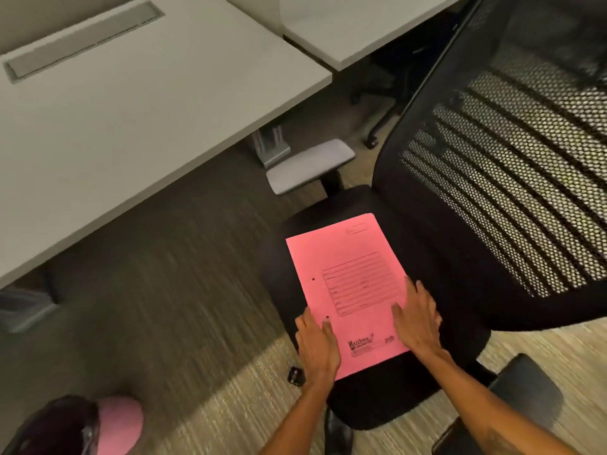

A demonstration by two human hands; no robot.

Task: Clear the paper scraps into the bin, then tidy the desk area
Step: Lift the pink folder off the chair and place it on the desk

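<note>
A pink file folder (348, 284) lies flat on the black seat of an office chair (427, 244). My left hand (317, 346) rests on the folder's near left edge, fingers spread and flat. My right hand (417, 320) lies on its right edge, fingers also spread. Neither hand is closed around the folder; both press on its top. At the bottom left a dark-lined bin (62, 425) shows something pink inside it (120, 421).
A grey desk (115, 110) with a cable slot fills the upper left, and a second desk (354, 24) stands behind. The chair's mesh back (512, 165) rises at right, its grey armrest (310, 165) at centre. A small dark object (296, 376) lies on the carpet.
</note>
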